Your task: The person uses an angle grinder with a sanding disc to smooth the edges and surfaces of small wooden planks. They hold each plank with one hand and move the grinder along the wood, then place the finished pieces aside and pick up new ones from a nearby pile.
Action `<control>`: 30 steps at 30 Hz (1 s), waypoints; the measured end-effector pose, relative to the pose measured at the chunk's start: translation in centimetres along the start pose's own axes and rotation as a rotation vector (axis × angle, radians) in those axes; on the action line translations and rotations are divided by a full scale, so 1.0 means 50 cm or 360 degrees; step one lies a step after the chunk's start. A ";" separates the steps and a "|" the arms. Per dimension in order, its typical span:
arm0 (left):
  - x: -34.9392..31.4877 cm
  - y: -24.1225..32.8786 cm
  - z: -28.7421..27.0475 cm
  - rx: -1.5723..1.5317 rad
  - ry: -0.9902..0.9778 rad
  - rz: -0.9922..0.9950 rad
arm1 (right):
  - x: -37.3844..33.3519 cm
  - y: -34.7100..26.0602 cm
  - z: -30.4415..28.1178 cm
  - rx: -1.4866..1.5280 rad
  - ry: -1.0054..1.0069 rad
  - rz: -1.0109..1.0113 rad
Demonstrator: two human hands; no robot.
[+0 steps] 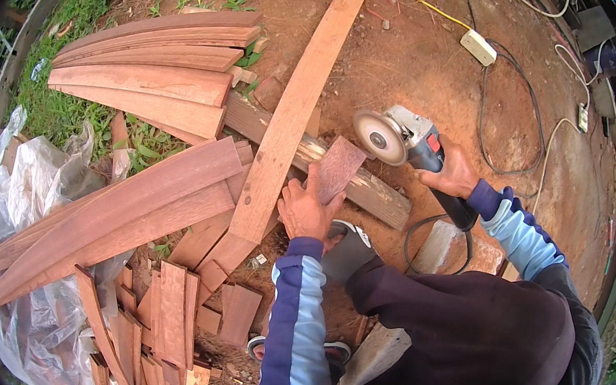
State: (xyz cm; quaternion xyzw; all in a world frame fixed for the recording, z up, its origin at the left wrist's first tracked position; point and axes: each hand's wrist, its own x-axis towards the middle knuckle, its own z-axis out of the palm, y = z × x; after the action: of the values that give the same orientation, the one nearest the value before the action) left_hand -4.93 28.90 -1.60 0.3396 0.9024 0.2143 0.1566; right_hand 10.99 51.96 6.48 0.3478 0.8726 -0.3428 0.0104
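My left hand [304, 210] grips a short reddish-brown wood piece [340, 167] by its near end, fingers along its side. It sits above a weathered timber [378, 198] lying on the ground. In my right hand [454, 170] is an angle grinder [426, 149], held round its body near a red switch. Its round disc [380, 137] faces the far end of the wood piece, very close to it; I cannot tell whether they touch. Whether the disc is spinning does not show. A long plank [297, 101] slants away just beyond my left hand.
Stacked curved boards [148, 77] and more boards [118, 208] lie at left, beside clear plastic sheeting [26, 342]. Wood offcuts [173, 317] are heaped at lower left. A power strip [479, 47] with a dark cable [537, 118] rests on the dirt at right. Stone blocks [442, 247] are near my knees.
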 end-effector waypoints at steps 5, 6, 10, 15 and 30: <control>0.001 -0.003 0.003 0.0005 -0.0048 0.0004 | -0.004 -0.002 -0.012 -0.0060 -0.0108 -0.0037; 0.000 -0.001 0.000 -0.0005 -0.0062 -0.0005 | -0.006 0.003 -0.010 -0.0032 -0.0106 -0.0076; -0.003 -0.005 0.006 -0.0004 -0.0034 0.0006 | -0.010 0.019 -0.010 -0.0122 -0.0160 -0.0106; -0.003 0.002 -0.001 0.0017 -0.0057 0.0003 | -0.012 0.013 -0.016 -0.0188 -0.0205 -0.0075; -0.001 0.000 0.001 -0.0012 -0.0060 0.0011 | -0.008 0.013 -0.024 -0.0271 -0.0236 -0.0089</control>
State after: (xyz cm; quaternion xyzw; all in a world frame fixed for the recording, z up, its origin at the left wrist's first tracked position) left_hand -4.87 28.87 -1.61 0.3461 0.8973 0.2117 0.1739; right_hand 11.96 52.80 7.10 0.2950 0.9047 -0.2922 0.0949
